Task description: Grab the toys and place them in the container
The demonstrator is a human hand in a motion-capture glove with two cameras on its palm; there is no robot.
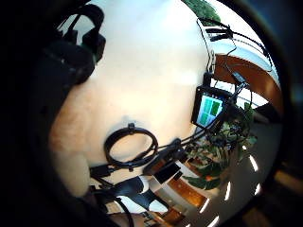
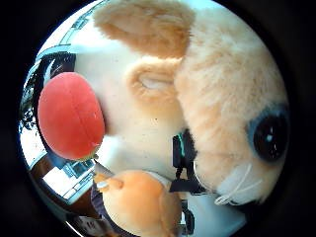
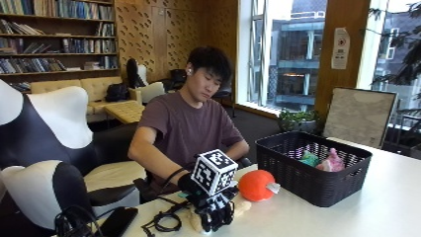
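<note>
A person seated at the near-left corner of a white table (image 3: 368,207) reaches the gloved right hand (image 3: 212,210) down to the tabletop, palm lowered, fingers curled over a cream plush toy (image 3: 240,206) that shows only as a sliver beneath and beside the glove. Just right of the hand lies a red-orange round plush toy (image 3: 256,185), touching or nearly touching the cream one. Farther right stands a dark slatted basket (image 3: 309,170), holding a green toy (image 3: 309,158) and a pink toy (image 3: 332,160); bare tabletop spreads to its right and in front, while the hand works close to the table's left edge. The thumb-side palm view shows what the outside view hides: the cream toy's face (image 2: 222,98), with a black eye and pale fur, fills the frame close to the palm, the red toy (image 2: 70,116) beside it. The little-finger-side view shows mostly the cream plush (image 1: 142,71).
</note>
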